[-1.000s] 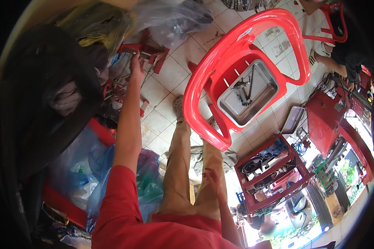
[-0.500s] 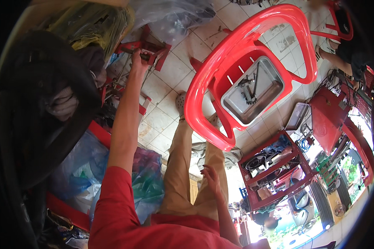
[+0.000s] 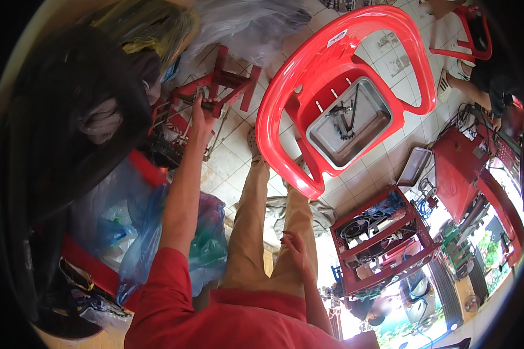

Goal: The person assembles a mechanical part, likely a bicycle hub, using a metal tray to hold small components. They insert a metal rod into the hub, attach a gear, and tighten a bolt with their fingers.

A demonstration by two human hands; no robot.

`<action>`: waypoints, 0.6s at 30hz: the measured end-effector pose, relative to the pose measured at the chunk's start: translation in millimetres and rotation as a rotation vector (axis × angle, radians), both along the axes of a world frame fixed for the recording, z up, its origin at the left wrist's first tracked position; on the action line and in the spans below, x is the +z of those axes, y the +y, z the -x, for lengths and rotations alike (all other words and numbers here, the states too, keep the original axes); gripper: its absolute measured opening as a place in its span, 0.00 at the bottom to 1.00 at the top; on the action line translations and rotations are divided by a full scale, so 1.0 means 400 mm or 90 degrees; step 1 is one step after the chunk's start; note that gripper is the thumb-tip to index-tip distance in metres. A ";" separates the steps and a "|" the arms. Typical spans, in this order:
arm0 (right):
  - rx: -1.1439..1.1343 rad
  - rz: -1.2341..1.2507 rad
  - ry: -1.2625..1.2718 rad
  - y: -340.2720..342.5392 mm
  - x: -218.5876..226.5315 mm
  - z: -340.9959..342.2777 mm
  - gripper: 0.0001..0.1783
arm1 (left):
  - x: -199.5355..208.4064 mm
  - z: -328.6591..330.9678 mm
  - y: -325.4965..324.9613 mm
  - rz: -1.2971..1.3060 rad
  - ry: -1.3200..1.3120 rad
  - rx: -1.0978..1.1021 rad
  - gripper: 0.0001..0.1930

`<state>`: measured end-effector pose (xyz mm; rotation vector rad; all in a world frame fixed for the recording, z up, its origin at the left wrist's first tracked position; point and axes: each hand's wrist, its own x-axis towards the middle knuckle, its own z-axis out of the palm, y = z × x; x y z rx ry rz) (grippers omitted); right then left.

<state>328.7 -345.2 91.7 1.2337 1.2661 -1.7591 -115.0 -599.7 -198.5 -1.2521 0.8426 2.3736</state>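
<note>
My left arm stretches out ahead, and my left hand [image 3: 202,117] is closed on a dark short bar [image 3: 206,105] beside a red metal stand [image 3: 230,84]. Whether the bar is part of the stand, I cannot tell. Over my right thigh hangs my right hand [image 3: 297,250], its fingers loosely bent and apart, with nothing in it. In front of me stands a red plastic chair [image 3: 273,139]. On its seat sits a steel tray [image 3: 364,151] with dark metal parts [image 3: 346,119] in it.
Clear and blue plastic bags [image 3: 206,256] lie to my left, beside a large black curved object [image 3: 75,163]. At right are a red metal rack [image 3: 384,250], a second tray [image 3: 415,166] on the tiles and a red machine [image 3: 460,163]. Another person's leg [image 3: 468,90] shows at far right.
My left hand has drawn back a little toward me. More of the red stand shows now. My right hand stays over my thigh, and the whole view has shifted slightly.
</note>
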 end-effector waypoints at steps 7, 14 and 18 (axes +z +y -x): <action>0.013 0.007 0.037 0.041 0.057 -0.047 0.19 | 0.099 -0.201 0.135 -0.002 0.031 0.085 0.15; 0.024 -0.040 0.063 0.143 0.184 -0.033 0.18 | 0.115 -0.391 0.208 0.082 -0.003 0.213 0.15; 0.024 -0.025 0.121 0.221 0.212 -0.080 0.19 | 0.157 -0.500 0.211 0.097 -0.011 0.259 0.13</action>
